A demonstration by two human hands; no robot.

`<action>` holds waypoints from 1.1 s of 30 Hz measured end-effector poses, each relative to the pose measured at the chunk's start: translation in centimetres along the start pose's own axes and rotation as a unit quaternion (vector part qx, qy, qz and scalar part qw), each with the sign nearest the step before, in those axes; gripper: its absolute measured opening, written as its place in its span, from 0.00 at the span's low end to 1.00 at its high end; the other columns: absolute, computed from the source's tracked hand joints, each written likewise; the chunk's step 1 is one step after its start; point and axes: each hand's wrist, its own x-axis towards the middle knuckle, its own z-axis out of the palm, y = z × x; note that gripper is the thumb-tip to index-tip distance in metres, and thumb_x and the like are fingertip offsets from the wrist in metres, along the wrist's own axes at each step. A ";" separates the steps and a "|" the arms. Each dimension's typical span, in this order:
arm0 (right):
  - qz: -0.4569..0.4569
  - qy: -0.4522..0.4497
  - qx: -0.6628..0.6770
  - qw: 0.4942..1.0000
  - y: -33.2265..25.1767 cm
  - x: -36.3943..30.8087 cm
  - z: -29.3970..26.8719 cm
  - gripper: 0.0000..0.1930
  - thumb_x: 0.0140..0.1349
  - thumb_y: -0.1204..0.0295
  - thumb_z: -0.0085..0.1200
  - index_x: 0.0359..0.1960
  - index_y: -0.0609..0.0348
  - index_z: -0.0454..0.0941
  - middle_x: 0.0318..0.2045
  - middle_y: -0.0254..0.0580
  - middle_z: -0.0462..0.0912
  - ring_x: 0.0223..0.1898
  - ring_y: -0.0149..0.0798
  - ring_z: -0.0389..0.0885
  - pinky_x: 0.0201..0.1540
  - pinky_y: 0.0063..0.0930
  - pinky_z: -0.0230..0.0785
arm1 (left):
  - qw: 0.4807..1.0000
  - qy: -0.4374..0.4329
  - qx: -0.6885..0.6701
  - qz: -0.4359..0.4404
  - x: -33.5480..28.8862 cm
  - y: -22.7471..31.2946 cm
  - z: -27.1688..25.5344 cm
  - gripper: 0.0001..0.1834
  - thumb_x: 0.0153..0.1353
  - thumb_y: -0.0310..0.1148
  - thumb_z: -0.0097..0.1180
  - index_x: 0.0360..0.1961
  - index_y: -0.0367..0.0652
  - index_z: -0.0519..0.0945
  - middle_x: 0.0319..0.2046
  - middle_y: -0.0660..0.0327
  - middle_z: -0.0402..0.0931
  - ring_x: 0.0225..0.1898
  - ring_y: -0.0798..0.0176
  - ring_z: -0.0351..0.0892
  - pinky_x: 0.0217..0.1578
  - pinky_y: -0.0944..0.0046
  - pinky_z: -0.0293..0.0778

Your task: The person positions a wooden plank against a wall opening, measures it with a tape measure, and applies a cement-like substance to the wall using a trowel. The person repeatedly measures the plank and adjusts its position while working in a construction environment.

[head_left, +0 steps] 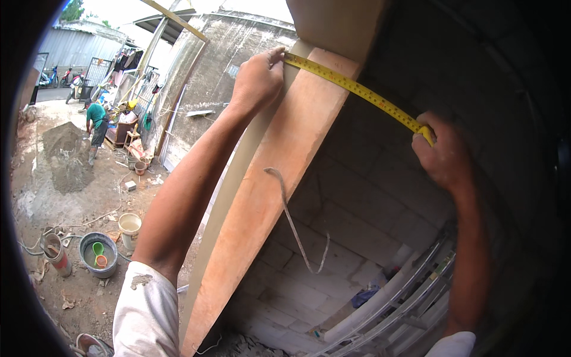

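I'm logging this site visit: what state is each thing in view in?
Yellow tape: drawn out across the reddish board
Left hand: pinching the tape near one end
Right hand: closed on its other end
Cord: dangling, bent
Tub: open, scoops inside
Cream bucket: upright, open
Sand pile: heaped, uncovered

One yellow tape measure [357, 88], one long orange-brown board [262, 199], one heap of sand [64, 140], one green-shirted worker [97, 116], one round tub [106, 273], and, inside that tub, two dippers [98, 249], one green and one orange, are visible.
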 end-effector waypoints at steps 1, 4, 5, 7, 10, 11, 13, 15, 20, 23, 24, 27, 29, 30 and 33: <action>0.006 -0.006 0.000 1.000 -0.1 0.1 0.0 0.15 0.57 0.66 0.55 0.42 0.63 0.78 0.33 0.56 0.82 0.34 0.58 0.81 0.38 0.47 0.72 | 1.000 0.000 0.005 0.003 0.1 0.0 0.0 0.22 0.71 0.30 0.49 0.64 0.38 0.77 0.55 0.49 0.83 0.58 0.53 0.83 0.61 0.59 0.72; 0.000 -0.002 0.005 1.000 0.1 0.0 0.2 0.15 0.57 0.67 0.55 0.42 0.64 0.78 0.33 0.56 0.82 0.34 0.58 0.81 0.38 0.47 0.72 | 1.000 0.002 0.010 0.008 0.1 -0.1 0.0 0.23 0.71 0.30 0.49 0.64 0.38 0.76 0.55 0.49 0.83 0.58 0.53 0.83 0.61 0.59 0.72; -0.007 0.003 0.008 1.000 0.2 0.1 0.4 0.15 0.57 0.67 0.56 0.42 0.64 0.77 0.33 0.56 0.82 0.34 0.58 0.81 0.38 0.47 0.72 | 1.000 0.002 0.009 0.009 0.0 -0.1 0.1 0.23 0.70 0.30 0.49 0.64 0.38 0.76 0.55 0.49 0.83 0.58 0.53 0.83 0.61 0.59 0.72; -0.002 0.008 0.007 1.000 0.0 -0.2 0.5 0.14 0.57 0.68 0.56 0.42 0.64 0.77 0.32 0.56 0.82 0.34 0.58 0.81 0.38 0.46 0.72 | 1.000 0.003 0.009 0.009 -0.1 -0.2 0.2 0.23 0.70 0.30 0.48 0.64 0.37 0.76 0.55 0.49 0.83 0.58 0.53 0.83 0.61 0.59 0.72; -0.001 0.016 0.013 1.000 -0.2 -0.4 0.7 0.14 0.57 0.69 0.56 0.42 0.64 0.78 0.32 0.56 0.81 0.33 0.58 0.81 0.38 0.46 0.72 | 1.000 0.001 0.010 0.007 -0.3 -0.1 0.3 0.23 0.70 0.30 0.48 0.64 0.37 0.76 0.56 0.49 0.83 0.58 0.52 0.82 0.61 0.59 0.72; -0.002 0.020 0.017 1.000 -0.2 -0.4 0.8 0.14 0.57 0.69 0.56 0.42 0.64 0.78 0.32 0.56 0.81 0.33 0.58 0.80 0.38 0.46 0.72 | 1.000 0.000 0.011 0.009 -0.2 -0.1 0.2 0.23 0.70 0.30 0.49 0.64 0.37 0.77 0.56 0.49 0.83 0.58 0.52 0.82 0.61 0.59 0.72; -0.015 0.022 0.010 1.000 0.0 -0.3 1.1 0.14 0.58 0.68 0.56 0.41 0.64 0.78 0.32 0.56 0.81 0.33 0.58 0.80 0.38 0.46 0.72 | 1.000 -0.001 0.014 0.009 -0.2 -0.2 0.0 0.23 0.70 0.30 0.49 0.64 0.37 0.77 0.56 0.49 0.83 0.58 0.51 0.82 0.62 0.59 0.72; -0.022 0.021 -0.002 1.000 0.0 -0.3 0.8 0.14 0.57 0.68 0.56 0.41 0.64 0.78 0.32 0.55 0.82 0.33 0.58 0.80 0.38 0.46 0.72 | 1.000 0.000 0.010 0.008 -0.2 -0.1 0.0 0.23 0.70 0.30 0.49 0.64 0.36 0.77 0.55 0.48 0.83 0.58 0.52 0.82 0.62 0.59 0.72; -0.097 0.075 -0.025 0.992 -0.1 -0.5 0.1 0.16 0.56 0.68 0.58 0.45 0.61 0.78 0.36 0.53 0.82 0.35 0.57 0.82 0.39 0.47 0.74 | 0.995 0.088 0.004 0.038 -0.7 1.0 -1.3 0.23 0.68 0.31 0.48 0.62 0.35 0.77 0.53 0.44 0.83 0.56 0.47 0.83 0.59 0.55 0.75; -0.094 0.077 0.031 0.992 -2.1 -3.8 0.2 0.21 0.54 0.69 0.60 0.51 0.61 0.77 0.36 0.51 0.81 0.34 0.55 0.83 0.39 0.46 0.75 | 0.988 0.119 -0.080 0.057 -4.6 3.9 -3.1 0.23 0.71 0.27 0.44 0.63 0.31 0.76 0.55 0.45 0.82 0.58 0.54 0.82 0.61 0.60 0.73; -0.081 0.073 0.060 0.992 -2.1 -5.6 0.4 0.23 0.55 0.69 0.61 0.53 0.62 0.75 0.35 0.50 0.81 0.33 0.54 0.83 0.39 0.44 0.75 | 0.990 0.078 -0.111 0.049 -6.4 5.6 -3.4 0.22 0.71 0.26 0.42 0.62 0.32 0.78 0.54 0.46 0.82 0.58 0.54 0.82 0.62 0.59 0.73; -0.047 0.083 0.147 0.984 -1.8 -9.0 2.3 0.27 0.56 0.68 0.63 0.57 0.64 0.71 0.32 0.47 0.80 0.31 0.49 0.82 0.37 0.39 0.75 | 0.980 -0.024 -0.148 0.134 -8.6 8.3 -2.2 0.22 0.72 0.27 0.41 0.63 0.33 0.77 0.53 0.46 0.83 0.57 0.56 0.81 0.61 0.56 0.73; 0.005 0.104 0.186 0.977 -0.8 -10.0 4.4 0.29 0.58 0.66 0.66 0.59 0.65 0.70 0.32 0.45 0.79 0.30 0.44 0.81 0.36 0.36 0.75 | 0.978 -0.045 -0.168 0.111 -8.1 10.0 -0.4 0.23 0.73 0.31 0.41 0.66 0.34 0.74 0.55 0.46 0.81 0.58 0.54 0.80 0.62 0.54 0.72; 0.048 0.127 0.232 0.963 -0.5 -10.1 5.5 0.29 0.60 0.64 0.66 0.59 0.64 0.69 0.31 0.43 0.78 0.29 0.41 0.80 0.36 0.35 0.75 | 0.987 -0.012 -0.123 0.102 -7.3 9.3 1.0 0.27 0.73 0.38 0.46 0.68 0.33 0.70 0.58 0.44 0.79 0.61 0.46 0.78 0.64 0.50 0.69; 0.198 0.198 0.398 0.874 0.8 -9.5 8.9 0.30 0.64 0.54 0.66 0.57 0.60 0.70 0.33 0.38 0.76 0.31 0.31 0.77 0.33 0.31 0.72 | 0.976 -0.006 0.194 0.096 -6.2 7.6 3.6 0.48 0.64 0.55 0.60 0.73 0.31 0.59 0.71 0.34 0.59 0.73 0.34 0.57 0.71 0.44 0.55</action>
